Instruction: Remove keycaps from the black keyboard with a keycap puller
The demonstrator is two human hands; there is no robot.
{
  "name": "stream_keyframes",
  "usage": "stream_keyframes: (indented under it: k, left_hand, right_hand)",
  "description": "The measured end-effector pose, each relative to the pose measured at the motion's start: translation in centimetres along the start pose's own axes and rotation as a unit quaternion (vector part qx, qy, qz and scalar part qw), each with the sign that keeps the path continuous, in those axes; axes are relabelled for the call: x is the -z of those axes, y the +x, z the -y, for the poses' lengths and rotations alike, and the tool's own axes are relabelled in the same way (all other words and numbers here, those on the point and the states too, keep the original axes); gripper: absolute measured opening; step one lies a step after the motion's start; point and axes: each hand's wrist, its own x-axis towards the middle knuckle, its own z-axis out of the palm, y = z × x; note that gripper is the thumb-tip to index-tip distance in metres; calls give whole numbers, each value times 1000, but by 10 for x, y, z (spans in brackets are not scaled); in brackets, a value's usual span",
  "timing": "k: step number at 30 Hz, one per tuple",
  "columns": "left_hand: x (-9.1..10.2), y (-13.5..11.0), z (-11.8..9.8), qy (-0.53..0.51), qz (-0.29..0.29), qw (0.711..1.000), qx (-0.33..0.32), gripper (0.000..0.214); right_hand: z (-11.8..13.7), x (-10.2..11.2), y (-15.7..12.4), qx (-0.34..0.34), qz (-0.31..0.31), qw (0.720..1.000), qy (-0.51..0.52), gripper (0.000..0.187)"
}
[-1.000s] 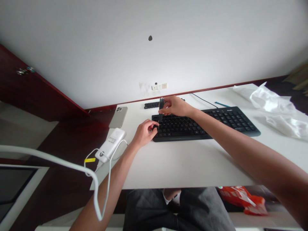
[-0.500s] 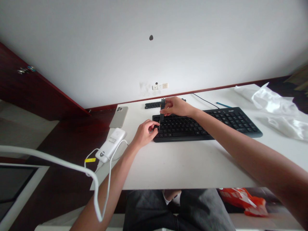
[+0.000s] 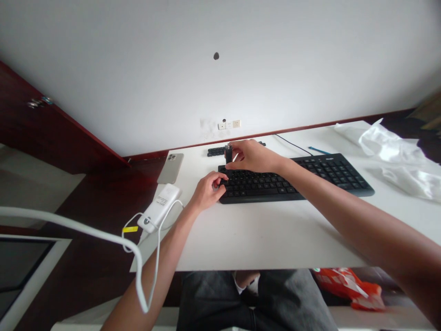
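Observation:
A black keyboard (image 3: 310, 177) lies on the white desk (image 3: 262, 230). My right hand (image 3: 253, 156) pinches a small dark upright tool (image 3: 228, 154) above the keyboard's far left corner. My left hand (image 3: 206, 189) rests at the keyboard's left end with fingers curled in a pinch on its edge keys; what it grips is too small to make out. A row of loose black keys (image 3: 217, 150) lies on the desk behind the keyboard.
A phone (image 3: 170, 168) lies face down at the desk's left back corner. A white power bank (image 3: 158, 208) with white cable sits at the left edge. Crumpled white plastic (image 3: 399, 156) lies right, with a blue pen (image 3: 319, 150) behind the keyboard.
My right hand has lifted the dark tool off the keyboard's left end and drawn it back a little toward the wall. My left hand stayed in place.

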Motion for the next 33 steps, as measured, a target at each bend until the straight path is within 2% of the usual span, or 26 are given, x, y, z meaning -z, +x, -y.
stream_keyframes:
  k: [8, 13, 17, 23, 26, 29, 33]
  left_hand:
    - [-1, -1, 0, -2, 5, 1000, 14, 23]
    - [1, -1, -3, 3, 9, 1000, 10, 26]
    - [1, -1, -5, 7, 9, 1000, 7, 27]
    - [-1, -1, 0, 19, 2, 1000, 0, 16]
    - [-1, -1, 0, 28, -2, 1000, 5, 12]
    - [0, -1, -3, 23, 2, 1000, 9, 17]
    - [1, -1, -7, 13, 4, 1000, 11, 23]
  right_hand:
    - [19, 5, -9, 22, 47, 998, -21, 12]
    - [9, 14, -6, 35, 81, 996, 33, 12]
    - [3, 20, -5, 37, 94, 994, 35, 17]
    - [27, 11, -14, 70, 131, 989, -7, 17]
    - [35, 7, -17, 75, 110, 990, -43, 19]
    - [28, 10, -14, 76, 110, 991, -16, 18]
    - [4, 15, -5, 50, 90, 994, 42, 14]
